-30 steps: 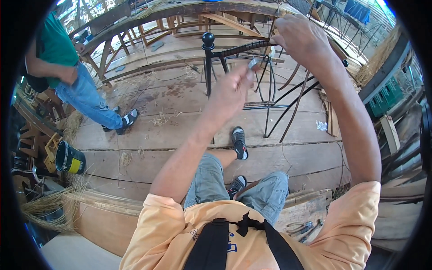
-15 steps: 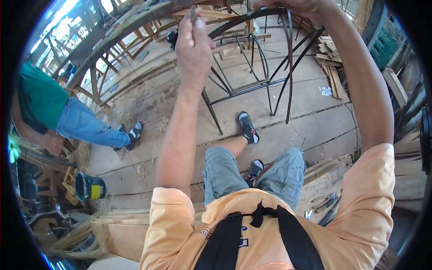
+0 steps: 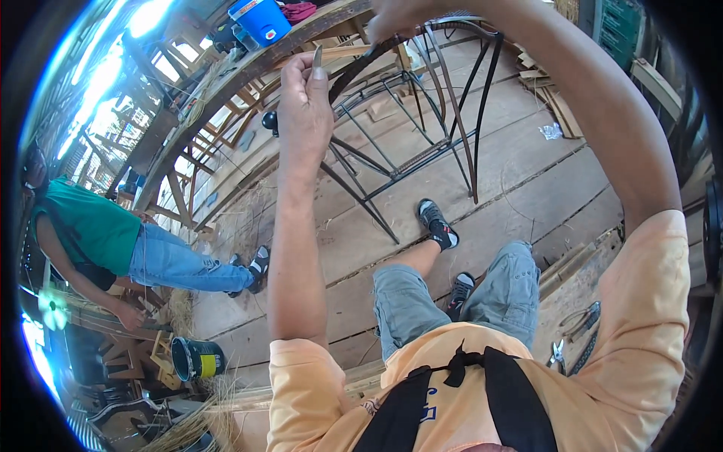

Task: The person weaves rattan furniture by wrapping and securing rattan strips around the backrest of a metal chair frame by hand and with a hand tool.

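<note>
My left hand [image 3: 307, 102] is raised at the upper middle, thumb and fingers pinched on a thin, flat, pointed strip [image 3: 317, 57]. Beside it stands a dark metal furniture frame [image 3: 399, 175] with splayed legs and a curved upper rail [image 3: 361, 68] that looks wrapped in brown. My right hand [image 3: 422, 16] reaches across to that rail at the top edge. Its fingers look curled but are blurred and partly cut off, and what they hold cannot be made out. A long brown strand [image 3: 456, 113] hangs down from the frame's upper right part.
A person in a green shirt [image 3: 83, 226] stands at the left beside a dark bucket [image 3: 197, 360]. Behind runs a wooden bench [image 3: 177, 98] bearing a blue cooler [image 3: 260, 21]. Pliers [image 3: 578, 322] lie near my right side. Wood scraps [image 3: 553, 105] are piled at right.
The view has shifted, bringing the cooler into sight. My left hand sits lower and further left in the picture, still pinching the strip. My right hand has moved left along the rail.
</note>
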Action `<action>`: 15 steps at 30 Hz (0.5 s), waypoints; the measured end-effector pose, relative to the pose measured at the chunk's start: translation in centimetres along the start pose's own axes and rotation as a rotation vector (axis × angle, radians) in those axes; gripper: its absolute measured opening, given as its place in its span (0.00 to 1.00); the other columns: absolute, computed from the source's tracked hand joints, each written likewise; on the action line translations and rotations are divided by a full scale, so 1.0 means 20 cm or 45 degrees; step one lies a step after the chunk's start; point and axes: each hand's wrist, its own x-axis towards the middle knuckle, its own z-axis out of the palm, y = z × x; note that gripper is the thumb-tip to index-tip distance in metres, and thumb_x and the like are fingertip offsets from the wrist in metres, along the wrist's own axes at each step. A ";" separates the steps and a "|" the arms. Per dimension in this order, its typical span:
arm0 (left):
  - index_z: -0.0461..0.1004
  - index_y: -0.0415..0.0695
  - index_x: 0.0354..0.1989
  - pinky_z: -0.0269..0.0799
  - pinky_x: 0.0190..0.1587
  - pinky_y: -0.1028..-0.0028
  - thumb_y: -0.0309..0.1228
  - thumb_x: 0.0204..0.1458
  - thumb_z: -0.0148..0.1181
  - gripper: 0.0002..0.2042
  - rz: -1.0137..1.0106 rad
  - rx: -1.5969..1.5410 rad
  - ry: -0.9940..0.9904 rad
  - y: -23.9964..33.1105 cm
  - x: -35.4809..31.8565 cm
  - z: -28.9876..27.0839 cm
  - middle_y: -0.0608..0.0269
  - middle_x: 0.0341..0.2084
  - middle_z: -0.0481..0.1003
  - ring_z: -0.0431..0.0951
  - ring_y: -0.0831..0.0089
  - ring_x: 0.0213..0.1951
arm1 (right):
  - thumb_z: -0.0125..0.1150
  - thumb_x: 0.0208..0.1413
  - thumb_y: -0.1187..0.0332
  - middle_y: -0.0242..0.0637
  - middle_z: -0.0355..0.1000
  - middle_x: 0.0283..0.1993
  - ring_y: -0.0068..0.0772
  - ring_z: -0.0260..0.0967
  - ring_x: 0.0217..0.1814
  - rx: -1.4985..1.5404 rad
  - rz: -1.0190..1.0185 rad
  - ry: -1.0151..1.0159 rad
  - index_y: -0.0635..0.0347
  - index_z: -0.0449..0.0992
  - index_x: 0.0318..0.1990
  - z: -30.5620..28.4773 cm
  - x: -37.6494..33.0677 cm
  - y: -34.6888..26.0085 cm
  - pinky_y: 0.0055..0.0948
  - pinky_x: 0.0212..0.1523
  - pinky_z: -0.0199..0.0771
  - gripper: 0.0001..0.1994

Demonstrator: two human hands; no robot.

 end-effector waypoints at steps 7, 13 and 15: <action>0.74 0.43 0.46 0.69 0.29 0.81 0.35 0.60 0.52 0.11 -0.011 0.041 -0.011 0.15 0.05 -0.15 0.68 0.26 0.71 0.69 0.83 0.24 | 0.54 0.50 0.66 0.44 0.78 0.40 0.39 0.77 0.41 -0.200 -0.417 0.457 0.61 0.79 0.40 0.24 0.35 -0.09 0.37 0.39 0.76 0.13; 0.75 0.43 0.48 0.68 0.30 0.79 0.34 0.59 0.53 0.13 0.058 0.461 -0.140 0.12 0.08 -0.22 0.67 0.28 0.75 0.72 0.81 0.26 | 0.56 0.48 0.63 0.53 0.76 0.33 0.47 0.74 0.39 0.001 -0.362 0.197 0.68 0.79 0.29 0.11 0.12 0.15 0.42 0.39 0.72 0.14; 0.74 0.39 0.49 0.67 0.30 0.79 0.33 0.59 0.51 0.14 0.137 0.622 -0.236 0.13 0.08 -0.21 0.68 0.25 0.73 0.70 0.81 0.25 | 0.52 0.49 0.69 0.51 0.76 0.42 0.47 0.74 0.43 -0.094 -0.209 0.145 0.68 0.78 0.39 0.08 0.04 -0.01 0.43 0.41 0.72 0.14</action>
